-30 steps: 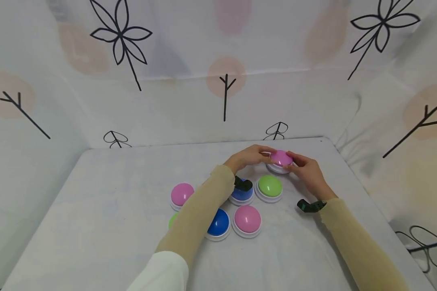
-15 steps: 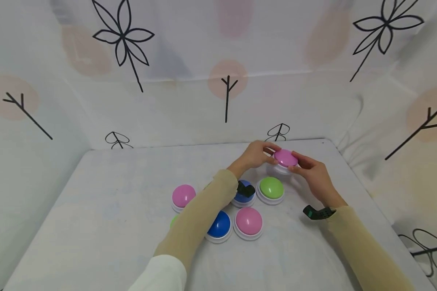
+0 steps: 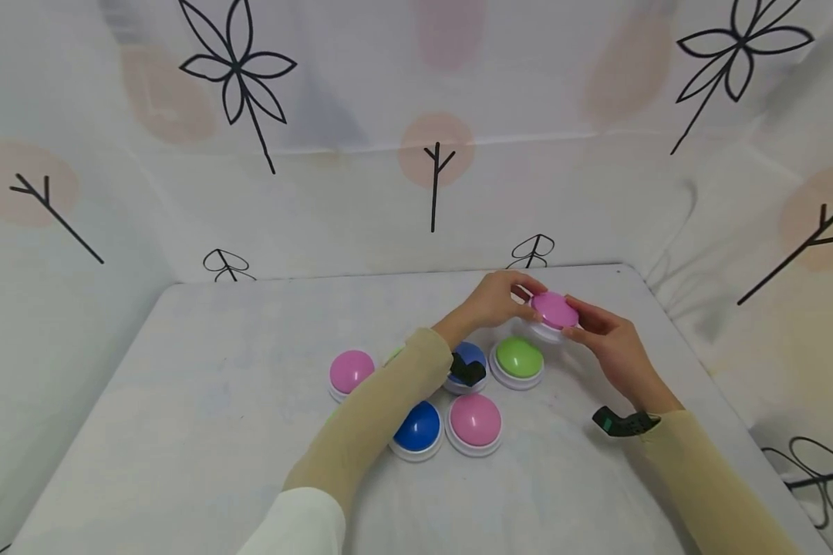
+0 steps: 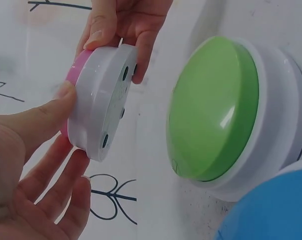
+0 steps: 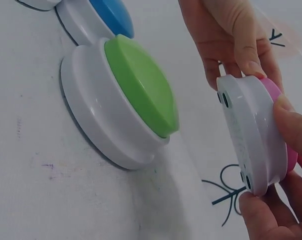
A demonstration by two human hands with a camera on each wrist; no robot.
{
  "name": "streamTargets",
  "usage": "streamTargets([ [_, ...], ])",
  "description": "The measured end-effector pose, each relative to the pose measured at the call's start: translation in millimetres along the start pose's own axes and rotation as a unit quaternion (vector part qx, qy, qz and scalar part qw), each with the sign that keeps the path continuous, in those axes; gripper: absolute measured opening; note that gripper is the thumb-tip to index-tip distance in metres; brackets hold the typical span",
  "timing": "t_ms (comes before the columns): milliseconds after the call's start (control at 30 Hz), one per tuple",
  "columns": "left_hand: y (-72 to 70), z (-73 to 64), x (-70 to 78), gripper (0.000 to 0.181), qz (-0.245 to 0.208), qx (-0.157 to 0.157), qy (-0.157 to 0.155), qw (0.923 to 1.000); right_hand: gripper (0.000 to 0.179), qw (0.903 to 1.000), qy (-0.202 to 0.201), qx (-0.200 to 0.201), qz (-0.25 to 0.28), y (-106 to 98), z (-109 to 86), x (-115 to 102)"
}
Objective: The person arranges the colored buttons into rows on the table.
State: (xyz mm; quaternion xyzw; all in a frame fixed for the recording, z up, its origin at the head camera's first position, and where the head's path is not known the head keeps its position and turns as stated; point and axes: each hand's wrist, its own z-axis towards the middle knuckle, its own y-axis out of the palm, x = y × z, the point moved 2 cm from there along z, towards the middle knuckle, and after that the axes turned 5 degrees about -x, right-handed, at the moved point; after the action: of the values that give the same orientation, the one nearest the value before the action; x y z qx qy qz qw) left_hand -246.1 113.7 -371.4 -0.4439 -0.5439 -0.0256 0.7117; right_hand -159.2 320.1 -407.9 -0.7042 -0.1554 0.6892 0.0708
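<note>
A round push button with a pink dome and white base (image 3: 554, 310) is held between both hands above the far right of the table. My left hand (image 3: 496, 301) grips its left side with thumb and fingers, and my right hand (image 3: 619, 351) grips its right side. Its underside with small dark feet faces the wrist cameras, so the button (image 4: 98, 100) is off the table. Just in front of it stands a green button (image 3: 519, 358), large in the right wrist view. Next to that is a blue button (image 3: 475, 356), partly covered by the left wrist camera.
On the white table (image 3: 201, 432) also stand a pink button (image 3: 475, 420), a darker blue button (image 3: 418, 426) and another pink button (image 3: 351, 370) further left. My left sleeve (image 3: 361, 416) hides part of this group. A patterned cloth wall (image 3: 361, 216) rises behind the table.
The pink button, held in both hands, has moved right and slightly nearer. Both hands and forearms shifted with it. The other visible buttons stay in place.
</note>
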Motion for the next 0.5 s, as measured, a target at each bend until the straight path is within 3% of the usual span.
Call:
streamTargets([
  [267, 0.2, -8.3, 5.6, 0.045, 0.005, 0.000, 0.009, 1.0000, 0.064, 0.9999, -0.011, -0.005, 0.006, -1, -7.4, -2],
  [500, 1.2, -15.8, 3.1, 0.047, -0.001, -0.019, 0.007, 0.9998, 0.062, 0.9999, -0.008, -0.007, 0.009, 3, -12.9, -4],
])
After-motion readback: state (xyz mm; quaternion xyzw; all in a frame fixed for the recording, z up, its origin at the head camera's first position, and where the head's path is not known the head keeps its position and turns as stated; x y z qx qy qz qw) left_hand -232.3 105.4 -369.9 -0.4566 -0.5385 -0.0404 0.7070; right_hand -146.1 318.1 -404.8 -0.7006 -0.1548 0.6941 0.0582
